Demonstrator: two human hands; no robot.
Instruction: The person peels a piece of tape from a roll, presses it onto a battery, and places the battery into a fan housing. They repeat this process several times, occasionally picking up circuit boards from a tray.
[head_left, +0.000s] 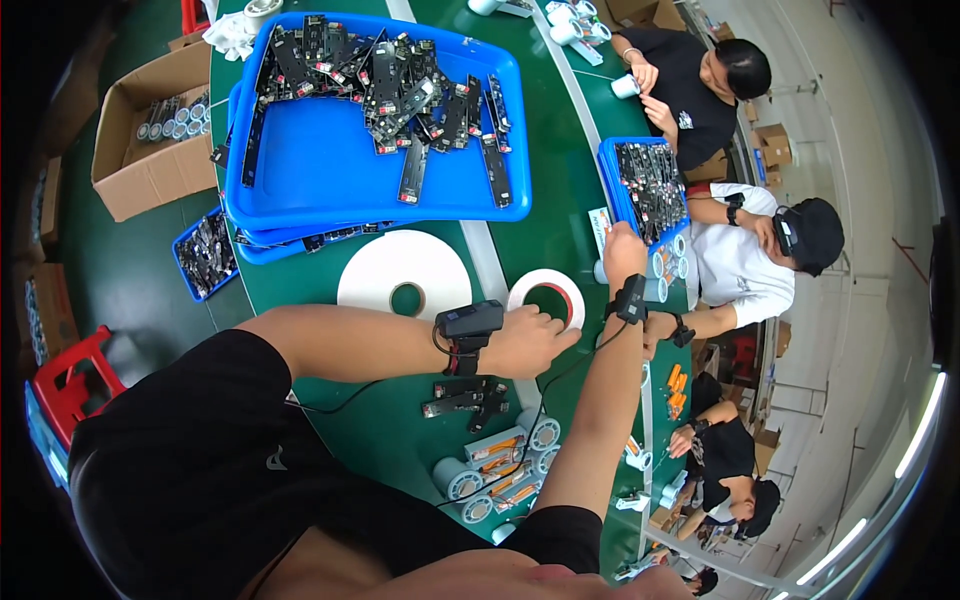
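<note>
My left hand (528, 343) is over the green worktable, its bent fingertips at the near edge of a white tape roll (515, 293) with a red inner edge. What those fingers pinch, if anything, is hidden. Farther out, my right hand (627, 255) is raised and closed in a fist beside a co-worker's light-blue round parts; its contents cannot be made out. Left of the tape lies a larger white roll (370, 275). Several black strip-shaped parts (460, 402) lie below my left wrist. Light-blue cylindrical parts with orange pieces (500, 470) stand between my forearms.
A large blue tray (320, 170) of black strips sits on stacked trays at the far left. Across the table are another filled blue tray (612, 180) and several co-workers. A cardboard box (150, 180) and red stool (75, 380) are at left. A cable (545, 400) crosses between my arms.
</note>
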